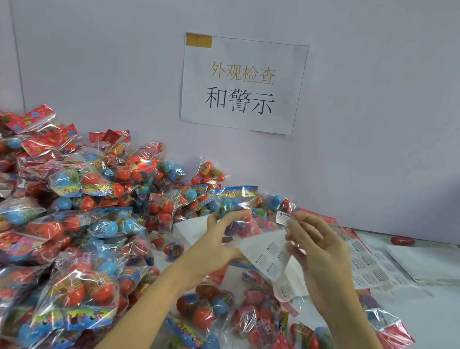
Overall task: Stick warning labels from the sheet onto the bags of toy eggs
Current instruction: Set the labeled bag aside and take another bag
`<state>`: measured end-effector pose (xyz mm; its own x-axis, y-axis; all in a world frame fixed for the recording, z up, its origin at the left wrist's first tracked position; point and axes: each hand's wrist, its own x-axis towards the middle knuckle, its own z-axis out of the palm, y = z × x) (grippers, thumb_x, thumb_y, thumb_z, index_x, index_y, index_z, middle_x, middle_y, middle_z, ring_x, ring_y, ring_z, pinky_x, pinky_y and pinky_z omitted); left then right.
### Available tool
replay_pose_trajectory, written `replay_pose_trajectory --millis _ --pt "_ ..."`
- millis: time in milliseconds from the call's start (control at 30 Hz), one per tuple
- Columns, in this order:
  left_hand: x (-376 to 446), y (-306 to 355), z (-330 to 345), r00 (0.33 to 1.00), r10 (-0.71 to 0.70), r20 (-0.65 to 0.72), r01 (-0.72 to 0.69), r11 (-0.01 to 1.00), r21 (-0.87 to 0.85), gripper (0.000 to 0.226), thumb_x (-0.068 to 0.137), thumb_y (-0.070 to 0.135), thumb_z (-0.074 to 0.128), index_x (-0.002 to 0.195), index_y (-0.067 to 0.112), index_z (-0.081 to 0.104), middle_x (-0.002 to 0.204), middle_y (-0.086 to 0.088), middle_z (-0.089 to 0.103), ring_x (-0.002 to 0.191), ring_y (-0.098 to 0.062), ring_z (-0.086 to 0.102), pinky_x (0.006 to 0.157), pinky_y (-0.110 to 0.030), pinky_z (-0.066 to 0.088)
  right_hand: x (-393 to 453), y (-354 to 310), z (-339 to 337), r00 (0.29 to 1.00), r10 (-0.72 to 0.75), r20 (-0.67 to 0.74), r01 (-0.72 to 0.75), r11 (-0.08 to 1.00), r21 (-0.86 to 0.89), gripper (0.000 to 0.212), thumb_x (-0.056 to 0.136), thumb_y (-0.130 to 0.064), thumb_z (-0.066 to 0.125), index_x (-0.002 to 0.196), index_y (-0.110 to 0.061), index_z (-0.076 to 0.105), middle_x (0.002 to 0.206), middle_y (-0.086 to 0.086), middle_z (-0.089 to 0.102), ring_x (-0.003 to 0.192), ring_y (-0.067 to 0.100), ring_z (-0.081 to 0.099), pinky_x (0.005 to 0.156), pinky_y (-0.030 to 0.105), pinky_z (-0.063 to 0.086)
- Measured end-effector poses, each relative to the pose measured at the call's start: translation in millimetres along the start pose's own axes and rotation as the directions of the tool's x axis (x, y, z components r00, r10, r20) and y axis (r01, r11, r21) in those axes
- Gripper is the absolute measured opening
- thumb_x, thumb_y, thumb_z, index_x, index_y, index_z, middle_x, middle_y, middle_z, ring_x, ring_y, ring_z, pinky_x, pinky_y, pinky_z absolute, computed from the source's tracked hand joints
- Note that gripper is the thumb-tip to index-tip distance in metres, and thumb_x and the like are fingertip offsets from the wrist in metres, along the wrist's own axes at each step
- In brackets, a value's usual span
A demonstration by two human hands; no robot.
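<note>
Paper sign point(241, 83) with Chinese characters, taped to the grey wall point(378, 106); white bench point(444, 314) below, at right.

Pale lilac wall point(94, 39), taped paper sign point(241, 83), white tabletop point(438, 319)

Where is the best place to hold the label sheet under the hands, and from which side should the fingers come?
Probably the label sheet's lower right corner, near the bare white strip, coming from the right hand's side. That end curls up off the table, so fingers can pinch it, and the strip carries no labels. The left hand already covers its other end.
</note>
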<state>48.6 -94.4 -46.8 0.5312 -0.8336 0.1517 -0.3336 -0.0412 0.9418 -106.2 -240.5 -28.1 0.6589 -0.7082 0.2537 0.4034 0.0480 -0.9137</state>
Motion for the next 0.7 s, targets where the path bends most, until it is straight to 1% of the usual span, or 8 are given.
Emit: replay_pose_trajectory --millis 67,100,200,300,367,467,567,700 --pt "-2 8 -1 0.997 0.056 -0.061 -0.065 0.987 -0.15 0.07 0.08 0.005 0.06 0.132 0.051 0.066 0.148 0.004 0.049 0.132 -0.016 0.054 0.108 -0.04 0.051 -1 -2 1 0.988 0.112 0.104 -0.134 0.962 0.237 0.018 0.083 -0.011 0.077 0.101 -0.012 0.08 0.085 0.008 0.069 0.071 0.018 0.066 0.072 0.029 0.062" --pt "-2 11 -1 0.99 0.083 -0.115 -0.106 0.971 -0.212 0.068 0.073 0.007 0.055 0.129 0.044 0.071 0.143 0.006 0.059 0.132 -0.015 0.056 0.108 -0.04 0.05 -1 -2 2 0.979 0.137 0.149 -0.175 0.942 0.286 0.021 0.083 -0.009 0.077 0.104 -0.009 0.08 0.084 0.009 0.068 0.071 0.019 0.066 0.078 0.035 0.063" --pt "-2 17 -1 0.942 0.12 -0.313 -0.224 0.92 -0.323 0.042 0.09 0.019 0.051 0.117 0.029 0.08 0.128 0.005 0.074 0.122 -0.016 0.067 0.106 -0.037 0.049 -5 0 4 0.966 0.149 0.21 -0.183 0.971 0.153 0.032 0.087 -0.013 0.077 0.12 -0.015 0.077 0.087 0.007 0.069 0.08 0.02 0.069 0.092 0.05 0.062" --pt "-1 15 -2 0.872 0.166 -0.461 -0.293 0.931 -0.219 0.024 0.103 0.015 0.066 0.112 0.032 0.081 0.118 0.0 0.075 0.105 -0.016 0.073 0.086 -0.027 0.06 -9 3 9 0.975 0.14 0.174 -0.142 0.99 -0.002 0.034 0.091 -0.018 0.078 0.123 -0.028 0.076 0.089 0.007 0.069 0.087 0.02 0.072 0.096 0.053 0.061" --pt "-2 15 3 0.877 0.203 -0.435 -0.313 0.929 -0.199 0.028 0.099 0.006 0.07 0.112 0.029 0.08 0.117 0.001 0.076 0.102 -0.02 0.075 0.08 -0.027 0.062 -10 6 14 0.985 0.115 0.13 -0.116 0.993 0.002 0.034 0.09 -0.019 0.079 0.123 -0.028 0.075 0.091 0.012 0.07 0.091 0.023 0.074 0.097 0.052 0.061" --pt "-2 16 11 0.905 0.236 -0.353 -0.322 0.923 -0.21 0.03 0.098 0.002 0.07 0.117 0.024 0.079 0.125 0.003 0.073 0.105 -0.026 0.075 0.084 -0.035 0.064 -9 9 18 0.996 0.059 0.07 -0.062 0.998 0.034 0.04 0.092 -0.016 0.077 0.13 -0.02 0.068 0.098 0.018 0.076 0.099 0.029 0.077 0.095 0.044 0.062" --pt "-1 15 12 0.913 0.233 -0.334 -0.311 0.929 -0.202 0.037 0.098 0.001 0.07 0.119 0.03 0.077 0.129 0.006 0.071 0.113 -0.026 0.073 0.095 -0.043 0.061 -8 11 18 1.0 -0.004 0.017 0.003 1.0 0.02 0.038 0.093 -0.012 0.077 0.129 -0.019 0.066 0.092 0.014 0.078 0.093 0.027 0.079 0.089 0.034 0.063" --pt "0 13 11 0.917 0.246 -0.315 -0.304 0.941 -0.15 0.044 0.096 0.0 0.066 0.119 0.036 0.076 0.128 0.009 0.072 0.123 -0.027 0.067 0.105 -0.051 0.055 -8 14 18 0.995 -0.102 0.014 0.103 0.987 -0.126 0.034 0.093 -0.015 0.078 0.124 -0.025 0.067 0.085 0.008 0.077 0.082 0.023 0.077 0.076 0.027 0.062"
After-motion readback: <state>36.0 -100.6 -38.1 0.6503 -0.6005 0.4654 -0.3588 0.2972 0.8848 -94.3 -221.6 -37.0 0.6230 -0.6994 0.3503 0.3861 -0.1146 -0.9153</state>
